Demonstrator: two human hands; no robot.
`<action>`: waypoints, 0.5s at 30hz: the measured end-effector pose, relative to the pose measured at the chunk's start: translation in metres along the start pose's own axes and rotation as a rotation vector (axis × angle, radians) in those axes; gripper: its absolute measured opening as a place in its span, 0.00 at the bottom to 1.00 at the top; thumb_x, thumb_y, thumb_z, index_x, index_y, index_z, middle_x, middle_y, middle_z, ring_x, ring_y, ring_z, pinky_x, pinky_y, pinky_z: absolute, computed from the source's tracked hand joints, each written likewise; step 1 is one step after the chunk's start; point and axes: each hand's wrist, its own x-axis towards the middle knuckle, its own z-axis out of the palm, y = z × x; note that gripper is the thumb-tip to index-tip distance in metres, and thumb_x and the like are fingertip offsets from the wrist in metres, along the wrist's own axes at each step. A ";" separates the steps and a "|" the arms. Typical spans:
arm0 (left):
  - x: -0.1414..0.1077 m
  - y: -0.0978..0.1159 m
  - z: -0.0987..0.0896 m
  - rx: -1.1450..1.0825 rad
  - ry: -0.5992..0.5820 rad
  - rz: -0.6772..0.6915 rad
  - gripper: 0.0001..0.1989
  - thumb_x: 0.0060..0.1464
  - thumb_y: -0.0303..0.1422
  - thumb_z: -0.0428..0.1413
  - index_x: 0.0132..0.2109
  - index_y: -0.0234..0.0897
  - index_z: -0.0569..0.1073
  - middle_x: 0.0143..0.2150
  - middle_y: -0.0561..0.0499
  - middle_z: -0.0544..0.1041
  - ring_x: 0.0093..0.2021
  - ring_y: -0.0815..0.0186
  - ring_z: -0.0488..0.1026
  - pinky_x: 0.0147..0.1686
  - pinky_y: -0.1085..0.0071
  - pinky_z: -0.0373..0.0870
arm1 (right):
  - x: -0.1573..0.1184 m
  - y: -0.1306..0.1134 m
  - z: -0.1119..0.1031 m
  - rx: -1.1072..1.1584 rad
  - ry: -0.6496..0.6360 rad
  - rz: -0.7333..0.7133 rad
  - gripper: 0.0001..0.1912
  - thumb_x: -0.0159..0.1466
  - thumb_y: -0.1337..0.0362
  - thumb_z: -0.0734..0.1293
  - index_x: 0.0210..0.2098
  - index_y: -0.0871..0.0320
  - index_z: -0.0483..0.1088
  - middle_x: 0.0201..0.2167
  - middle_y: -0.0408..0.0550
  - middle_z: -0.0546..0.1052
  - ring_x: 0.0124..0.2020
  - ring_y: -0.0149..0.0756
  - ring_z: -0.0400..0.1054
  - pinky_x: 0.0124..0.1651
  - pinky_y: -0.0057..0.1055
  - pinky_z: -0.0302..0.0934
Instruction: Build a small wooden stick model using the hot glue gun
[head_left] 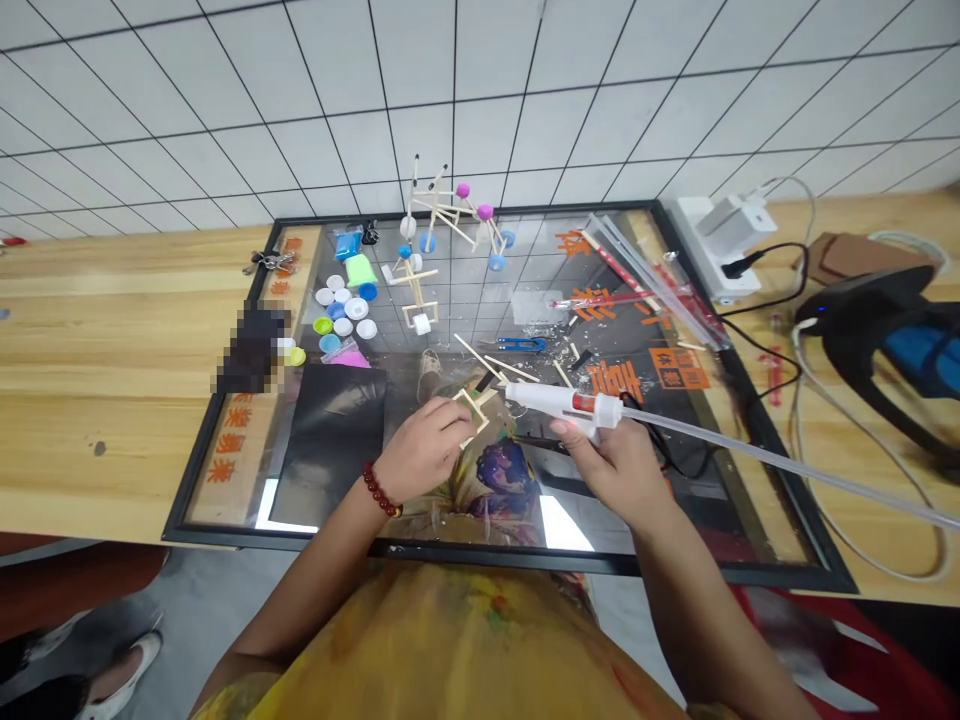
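My left hand [425, 447] is closed on a small wooden stick frame [474, 412], low over the glass board near its front. Wrapped round a white glue gun [566, 404] is my right hand [621, 468], with a long clear glue stick [720, 447] trailing out of the gun's back to the right. The gun's nozzle points left, close to the frame; I cannot tell whether it touches. Just beyond the frame lie loose thin wooden sticks [512, 369]. Blue thread snips [521, 344] rest a little farther off.
Stick models [442, 215] with coloured wheels stand at the back of the glass board [480, 549]. Several small tubs [355, 308] and a black sheet [330, 437] are at left. Clear glue sticks [646, 270], a white power strip [709, 248] and cables [801, 400] lie at right.
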 end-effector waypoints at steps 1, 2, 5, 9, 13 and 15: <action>-0.002 -0.001 0.002 0.009 -0.005 0.002 0.13 0.56 0.18 0.47 0.41 0.34 0.73 0.42 0.46 0.76 0.45 0.62 0.68 0.47 0.66 0.70 | -0.001 0.001 0.002 -0.016 -0.029 -0.006 0.24 0.67 0.48 0.57 0.40 0.59 0.77 0.35 0.55 0.82 0.36 0.48 0.77 0.38 0.37 0.66; -0.003 -0.002 0.003 0.016 -0.010 0.006 0.12 0.56 0.18 0.47 0.41 0.34 0.73 0.41 0.47 0.76 0.45 0.62 0.68 0.47 0.66 0.70 | -0.001 0.002 0.005 -0.042 -0.064 -0.010 0.25 0.68 0.48 0.56 0.40 0.59 0.77 0.35 0.56 0.82 0.36 0.48 0.76 0.37 0.37 0.66; -0.003 -0.005 0.007 0.017 -0.020 0.019 0.11 0.57 0.19 0.48 0.40 0.34 0.73 0.41 0.47 0.76 0.46 0.62 0.68 0.48 0.65 0.70 | -0.003 0.002 0.009 -0.167 -0.168 -0.003 0.29 0.68 0.46 0.53 0.37 0.61 0.77 0.28 0.56 0.80 0.31 0.47 0.75 0.32 0.36 0.61; -0.002 -0.007 0.008 -0.013 -0.039 0.012 0.11 0.57 0.20 0.48 0.39 0.34 0.73 0.41 0.46 0.77 0.46 0.62 0.69 0.48 0.65 0.70 | -0.004 0.000 0.012 -0.289 -0.222 -0.002 0.32 0.69 0.46 0.51 0.35 0.63 0.77 0.26 0.58 0.79 0.28 0.47 0.74 0.30 0.35 0.56; -0.003 -0.008 0.007 -0.024 -0.067 -0.003 0.11 0.56 0.19 0.49 0.40 0.35 0.73 0.41 0.46 0.76 0.47 0.62 0.68 0.48 0.66 0.70 | -0.001 -0.004 0.012 -0.302 -0.216 -0.041 0.31 0.69 0.47 0.51 0.39 0.62 0.78 0.26 0.57 0.79 0.28 0.47 0.73 0.30 0.35 0.55; -0.003 -0.008 0.007 -0.014 -0.081 -0.001 0.11 0.56 0.19 0.49 0.40 0.34 0.73 0.42 0.46 0.76 0.47 0.62 0.68 0.49 0.65 0.70 | 0.001 -0.006 0.012 -0.295 -0.204 -0.067 0.30 0.69 0.48 0.51 0.40 0.61 0.77 0.28 0.56 0.80 0.28 0.46 0.73 0.30 0.35 0.56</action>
